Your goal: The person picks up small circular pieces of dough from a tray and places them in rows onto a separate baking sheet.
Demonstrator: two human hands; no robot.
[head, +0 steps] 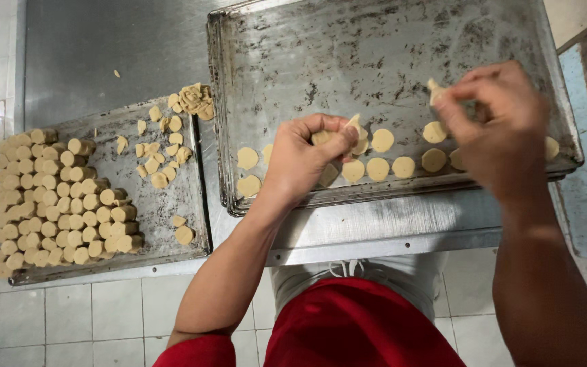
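Over the big tray [388, 41] at upper right, the left hand [307, 160] clenches several dough discs [358, 129] just above the row of laid discs [378, 168], while the right hand [504, 126] pinches one disc [434, 88].

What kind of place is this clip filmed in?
Probably a small bakery or production kitchen: a steel worktable holds two worn baking trays, one stacked with cut dough pieces, while both hands lay dough rounds out in rows.
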